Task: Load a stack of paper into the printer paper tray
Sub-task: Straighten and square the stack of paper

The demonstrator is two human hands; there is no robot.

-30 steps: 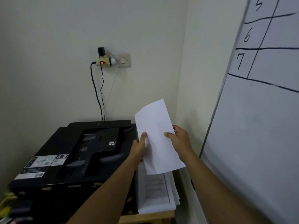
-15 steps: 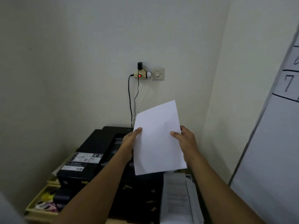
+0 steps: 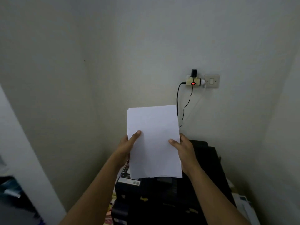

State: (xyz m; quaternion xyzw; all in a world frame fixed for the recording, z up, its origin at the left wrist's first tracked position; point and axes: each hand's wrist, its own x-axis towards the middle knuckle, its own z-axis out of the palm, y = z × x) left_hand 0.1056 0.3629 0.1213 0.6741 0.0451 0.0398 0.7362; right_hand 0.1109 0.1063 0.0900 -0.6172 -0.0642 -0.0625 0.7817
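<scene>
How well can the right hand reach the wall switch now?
Probably not yet: the right hand grips the paper stack together with the left hand, and the wall switch sits well above, beyond the printer.

The stack of paper [image 3: 154, 142] is plain white sheet, matt and smooth, with its edges slightly fanned at the upper corner toward 11 o'clock. The hands, left hand [image 3: 128, 145] and right hand [image 3: 185, 150], are bare skin against it. At 6 o'clock the printer [image 3: 170, 200] looks like black plastic, mostly matt with a faint sheen, and carries a paper label [image 3: 129, 181] with a smooth printed face. The wall [image 3: 113, 62] is painted plaster, flat and matt. At 1 o'clock the plug adapter [image 3: 193, 82] and the light switch [image 3: 211, 81] are smooth cream plastic; the cables [image 3: 177, 98] below them have a dark, rubbery coat.
</scene>
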